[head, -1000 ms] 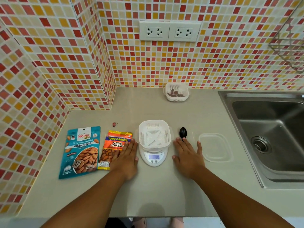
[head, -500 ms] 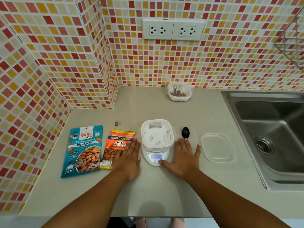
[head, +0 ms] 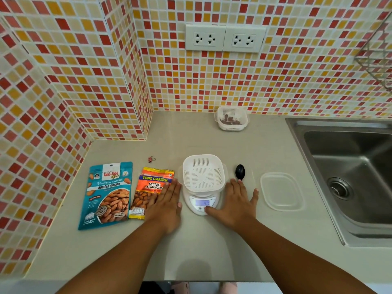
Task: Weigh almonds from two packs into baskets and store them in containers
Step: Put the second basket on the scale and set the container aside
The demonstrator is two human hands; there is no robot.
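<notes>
Right hand (head: pixel 235 203), open and flat, has slid its thumb onto the scale (head: pixel 202 203) buttons below the empty basket (head: pixel 203 172); likely taring; left hand (head: pixel 166 205) stays flat, open

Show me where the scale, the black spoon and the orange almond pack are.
scale (head: pixel 201 203), head view, on its lit display.
black spoon (head: pixel 240 171), head view, on its bowl.
orange almond pack (head: pixel 156 181), head view, on its printed label.

Both forearms are bare, with no sleeves, and nothing is worn at the wrists. The left hand (head: pixel 166 205) and right hand (head: pixel 235 205) have no gloves or rings, and the fingernails are short and unpainted.
</notes>
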